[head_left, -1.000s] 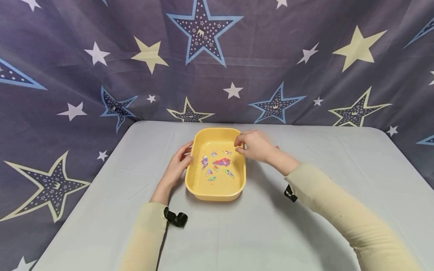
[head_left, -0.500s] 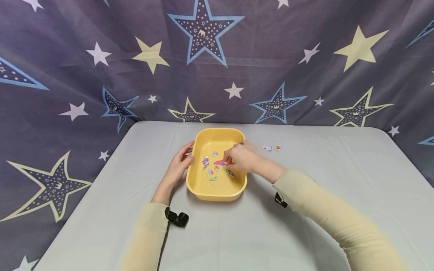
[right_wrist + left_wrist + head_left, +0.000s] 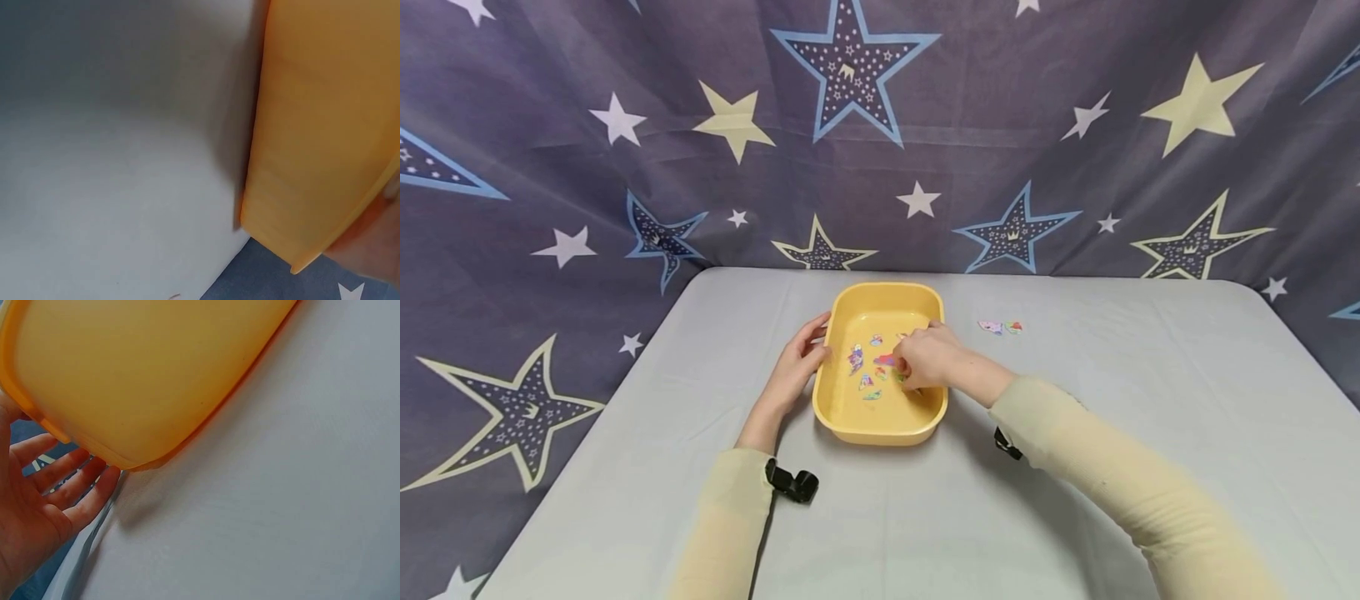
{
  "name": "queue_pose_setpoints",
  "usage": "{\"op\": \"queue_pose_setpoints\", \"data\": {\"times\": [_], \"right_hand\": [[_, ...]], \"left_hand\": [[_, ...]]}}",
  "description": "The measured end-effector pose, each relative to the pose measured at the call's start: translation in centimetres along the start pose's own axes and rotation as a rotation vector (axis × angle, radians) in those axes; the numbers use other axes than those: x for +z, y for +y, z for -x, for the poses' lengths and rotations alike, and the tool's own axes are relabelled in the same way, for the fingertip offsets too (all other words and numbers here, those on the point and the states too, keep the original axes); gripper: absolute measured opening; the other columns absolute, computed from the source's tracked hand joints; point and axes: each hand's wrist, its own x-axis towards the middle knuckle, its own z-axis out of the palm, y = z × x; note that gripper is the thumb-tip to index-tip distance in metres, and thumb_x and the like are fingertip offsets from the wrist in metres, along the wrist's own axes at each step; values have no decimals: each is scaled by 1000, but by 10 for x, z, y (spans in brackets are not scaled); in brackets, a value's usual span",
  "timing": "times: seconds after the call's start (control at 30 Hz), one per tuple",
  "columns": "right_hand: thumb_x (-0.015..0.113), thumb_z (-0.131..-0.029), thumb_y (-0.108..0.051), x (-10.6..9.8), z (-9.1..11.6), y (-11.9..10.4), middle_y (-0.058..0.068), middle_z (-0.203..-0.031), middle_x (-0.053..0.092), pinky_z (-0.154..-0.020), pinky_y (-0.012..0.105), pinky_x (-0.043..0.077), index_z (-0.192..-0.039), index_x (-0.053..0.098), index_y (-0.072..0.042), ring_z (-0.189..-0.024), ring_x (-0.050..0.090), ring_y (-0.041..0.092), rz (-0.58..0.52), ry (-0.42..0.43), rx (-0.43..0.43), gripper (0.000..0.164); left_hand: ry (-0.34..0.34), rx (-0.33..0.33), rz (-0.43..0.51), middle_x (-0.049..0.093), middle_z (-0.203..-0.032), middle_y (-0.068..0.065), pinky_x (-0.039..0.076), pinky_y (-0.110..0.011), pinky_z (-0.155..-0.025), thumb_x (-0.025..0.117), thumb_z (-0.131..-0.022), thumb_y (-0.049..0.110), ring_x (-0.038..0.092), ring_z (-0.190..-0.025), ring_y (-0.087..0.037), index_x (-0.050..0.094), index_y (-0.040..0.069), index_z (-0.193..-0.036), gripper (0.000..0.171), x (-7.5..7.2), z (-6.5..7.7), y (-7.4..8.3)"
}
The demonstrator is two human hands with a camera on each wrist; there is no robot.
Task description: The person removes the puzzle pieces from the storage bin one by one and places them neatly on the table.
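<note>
A yellow plastic basin [image 3: 865, 421] stands on the table, with several small, flat, shiny picture cut-outs like stickers lying on its floor. Among these are a purple one [image 3: 856, 359], a green one [image 3: 872, 396] and a red and purple one [image 3: 883, 360], partly covered by my right hand. Along the basin's left side my left hand [image 3: 792, 367] rests with loosely extended fingers, their tips at the wall in the left wrist view. My right hand [image 3: 931, 357] reaches over the right rim, fingers bent down at the cut-outs. I cannot tell whether it pinches one.
Two more cut-outs lie on the table right of the basin, a pink one [image 3: 989, 327] and a red and green one [image 3: 1013, 327]. A pale grey cloth [image 3: 1150, 375] covers the table. Behind it hangs a dark curtain [image 3: 985, 108] with stars.
My right hand has moved from the basin's upper right rim down and left into the basin, uncovering the two cut-outs on the table. My left hand stays at the left side.
</note>
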Motion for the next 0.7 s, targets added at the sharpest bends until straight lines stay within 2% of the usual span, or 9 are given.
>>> {"op": "queue_pose_setpoints", "data": {"times": [0.23,0.4,0.7], "right_hand": [[74,-70,-29,1,-2,-2,-13,-68,59,-80,34,34,-77,66,-24,-73,50,9,-31,-42,11,12],[73,-72,-23,1,-3,-2,-15,-68,60,-82,35,34,-79,68,-25,-74,52,9,-49,-49,1,9],[71,-73,-21,3,-4,0,-16,-68,59,-82,34,33,-82,68,-27,-74,51,8,-69,-53,-9,11]], "left_hand": [[1,-2,-10,47,-128,-13,48,-28,-79,50,-83,12,51,-108,-29,37,19,-139,58,1,2,4],[-2,-6,3,46,-130,-14,47,-26,-79,49,-84,10,50,-110,-30,36,19,-140,58,0,0,1],[-7,-10,18,44,-132,-15,47,-26,-80,49,-86,10,48,-112,-32,35,19,-141,58,0,0,1]]}}
